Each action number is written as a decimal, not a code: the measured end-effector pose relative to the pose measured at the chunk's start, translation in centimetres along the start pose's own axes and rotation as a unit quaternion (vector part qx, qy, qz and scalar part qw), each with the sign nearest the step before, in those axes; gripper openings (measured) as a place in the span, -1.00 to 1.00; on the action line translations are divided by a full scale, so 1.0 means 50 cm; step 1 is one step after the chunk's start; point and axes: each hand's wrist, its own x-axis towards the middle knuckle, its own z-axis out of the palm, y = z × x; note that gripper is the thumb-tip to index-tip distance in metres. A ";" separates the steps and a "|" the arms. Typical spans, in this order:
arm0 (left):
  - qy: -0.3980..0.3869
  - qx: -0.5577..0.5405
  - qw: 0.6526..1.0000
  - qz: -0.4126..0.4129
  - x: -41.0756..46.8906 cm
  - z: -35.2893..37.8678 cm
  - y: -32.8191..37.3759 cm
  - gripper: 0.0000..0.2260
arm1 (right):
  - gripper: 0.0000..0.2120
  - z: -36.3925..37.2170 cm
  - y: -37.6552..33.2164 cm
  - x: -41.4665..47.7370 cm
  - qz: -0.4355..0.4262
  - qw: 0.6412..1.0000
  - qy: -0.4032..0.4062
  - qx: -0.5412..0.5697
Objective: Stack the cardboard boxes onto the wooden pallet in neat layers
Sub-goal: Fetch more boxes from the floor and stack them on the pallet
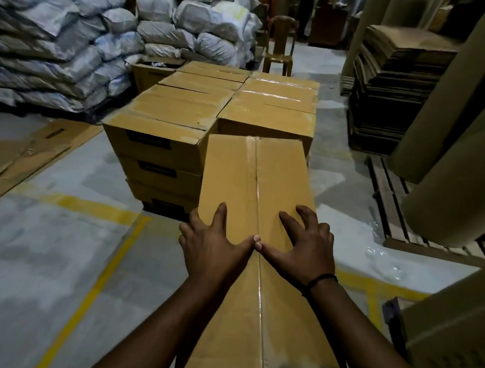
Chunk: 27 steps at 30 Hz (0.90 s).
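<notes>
A long taped cardboard box (253, 179) reaches from right under me to the stack of boxes (183, 115) ahead. Both my hands lie on its top, thumbs touching over the tape seam. My left hand (212, 242) has its fingers spread, some of them over the box's left edge. My right hand (303, 243) presses with its fingers arched on the right half. The stack is about three boxes high and several boxes across. Whatever it stands on is hidden beneath it.
White sacks (58, 38) are piled at the left and back. A brown chair (280, 44) stands behind the stack. Flat cardboard sheets (394, 88) are stacked at the right, with big paper rolls (455, 160) on a wooden pallet (390, 201). Flattened cartons (20, 154) lie on the left floor.
</notes>
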 end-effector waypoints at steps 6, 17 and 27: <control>0.004 -0.002 0.999 -0.037 0.093 0.070 0.174 -0.19 | -0.05 -0.029 0.122 0.202 -0.001 0.997 -0.050 0.066; -0.004 -0.076 0.993 -0.093 0.219 0.172 0.417 -0.14 | -0.13 -0.110 0.259 0.508 -0.077 0.996 -0.055 -0.002; 0.027 -0.048 0.992 -0.112 0.349 0.236 0.506 -0.16 | -0.12 -0.065 0.317 0.714 -0.117 0.989 -0.085 -0.006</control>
